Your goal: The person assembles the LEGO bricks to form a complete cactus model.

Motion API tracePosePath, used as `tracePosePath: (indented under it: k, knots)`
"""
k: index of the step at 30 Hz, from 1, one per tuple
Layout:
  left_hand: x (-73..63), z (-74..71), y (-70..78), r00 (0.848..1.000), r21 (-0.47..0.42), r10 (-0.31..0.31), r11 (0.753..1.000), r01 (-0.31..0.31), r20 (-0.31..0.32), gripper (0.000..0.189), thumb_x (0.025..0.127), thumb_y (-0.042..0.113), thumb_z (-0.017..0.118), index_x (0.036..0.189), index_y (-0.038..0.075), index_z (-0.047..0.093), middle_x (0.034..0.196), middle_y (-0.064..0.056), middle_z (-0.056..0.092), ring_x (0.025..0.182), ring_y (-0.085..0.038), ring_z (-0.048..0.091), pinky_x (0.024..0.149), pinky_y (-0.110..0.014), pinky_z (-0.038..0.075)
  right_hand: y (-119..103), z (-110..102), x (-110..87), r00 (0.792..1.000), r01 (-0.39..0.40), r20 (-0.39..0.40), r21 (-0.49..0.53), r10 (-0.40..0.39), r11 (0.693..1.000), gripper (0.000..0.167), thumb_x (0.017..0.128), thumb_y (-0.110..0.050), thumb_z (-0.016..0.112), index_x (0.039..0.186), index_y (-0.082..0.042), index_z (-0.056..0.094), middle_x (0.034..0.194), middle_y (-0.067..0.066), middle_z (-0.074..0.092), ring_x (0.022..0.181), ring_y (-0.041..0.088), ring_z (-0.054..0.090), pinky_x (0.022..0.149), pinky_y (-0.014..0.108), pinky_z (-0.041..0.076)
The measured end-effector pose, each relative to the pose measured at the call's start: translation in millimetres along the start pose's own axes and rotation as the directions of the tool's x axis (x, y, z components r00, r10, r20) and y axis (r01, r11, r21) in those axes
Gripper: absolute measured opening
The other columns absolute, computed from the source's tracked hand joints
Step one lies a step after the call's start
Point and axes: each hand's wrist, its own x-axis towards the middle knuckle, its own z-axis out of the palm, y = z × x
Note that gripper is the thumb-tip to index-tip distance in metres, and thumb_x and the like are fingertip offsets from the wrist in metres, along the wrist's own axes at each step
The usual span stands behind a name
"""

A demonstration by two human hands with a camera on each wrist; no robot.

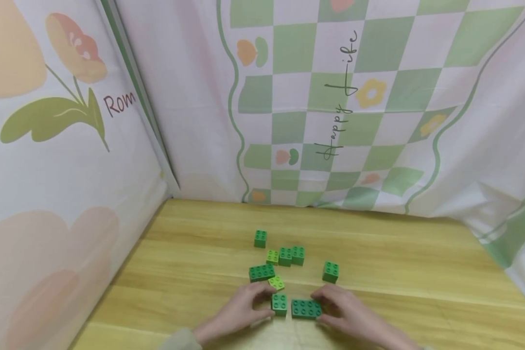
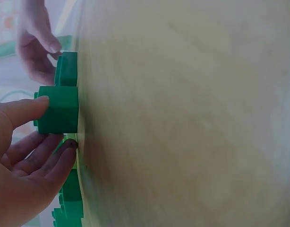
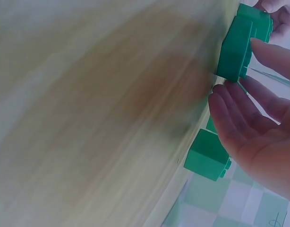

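In the head view, the left hand (image 1: 244,305) curls its thumb and fingers round the left side of a square green block (image 1: 279,306) near the front of the wooden surface (image 1: 192,272); a small lime block (image 1: 276,283) lies by its fingertips, partly covered. The right hand (image 1: 347,309) curls round the right end of a long green block (image 1: 306,309), just beside the square one; the frame's bottom edge cuts off both forearms. The left sleeve (image 1: 181,340) shows only in part. In the left wrist view, the thumb lies against the square block, the fingers mostly masking the lime block; how hard they pinch cannot be told. In the right wrist view, thumb and fingers bracket the long block, which partly hides the square one, while the left hand is cropped at the corner.
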Motion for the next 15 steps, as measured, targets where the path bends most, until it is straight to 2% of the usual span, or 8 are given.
tracePosePath:
  k: [10, 15]
  knots:
    - [0.7, -0.8, 0.2, 1.000, -0.003, -0.016, 1.000, 0.016, 0.012, 0.040, 0.086, 0.023, 0.076, 0.123, 0.013, 0.065, 0.122, -0.001, 0.069, 0.112, -0.009, 0.064, 0.099, -0.024, 0.055, -3.0, 3.3, 4.3, 0.999, -0.022, 0.026, -0.055, 0.023, 0.998, 0.045, 0.080, -0.036, 0.078, 0.117, -0.013, 0.065, 0.114, -0.001, 0.070, 0.103, 0.017, 0.065, 0.090, 0.036, 0.058]
    - [0.5, -0.9, 0.0, 1.000, 0.010, -0.003, 1.000, 0.003, 0.012, 0.040, 0.087, 0.023, 0.075, 0.123, 0.012, 0.065, 0.123, -0.002, 0.069, 0.112, -0.010, 0.064, 0.099, -0.025, 0.055, -4.2, 5.5, 5.8, 0.998, -0.042, 0.037, -0.072, 0.044, 0.997, 0.044, 0.081, -0.036, 0.077, 0.117, -0.014, 0.066, 0.114, -0.002, 0.069, 0.103, 0.015, 0.064, 0.090, 0.035, 0.058]
